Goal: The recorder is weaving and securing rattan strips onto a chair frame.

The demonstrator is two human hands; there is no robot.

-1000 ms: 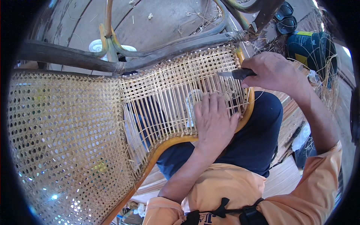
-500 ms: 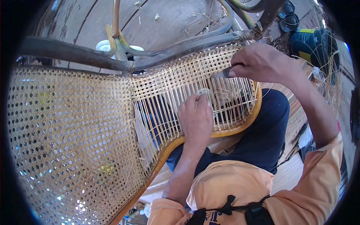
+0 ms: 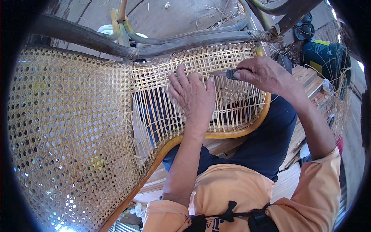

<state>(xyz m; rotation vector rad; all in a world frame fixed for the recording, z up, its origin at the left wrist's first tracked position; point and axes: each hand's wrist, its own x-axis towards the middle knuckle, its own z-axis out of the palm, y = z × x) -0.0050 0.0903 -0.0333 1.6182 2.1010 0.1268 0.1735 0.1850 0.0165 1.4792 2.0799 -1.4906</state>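
Floorboards twelve o'clock; cane panel woven there, sparse toward six; left hand spread, seemingly empty; right hand grips knife.

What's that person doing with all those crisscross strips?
A person is working on a cane panel with both hands. The right hand grips a small knife, its blade pointing left over the strips. The left hand is spread over the panel, thumb near the blade tip. At this moment the upper part is crisscrossed, while below it mostly upright strips run down to the yellow curved edge. The big section on the left is closely woven all over.
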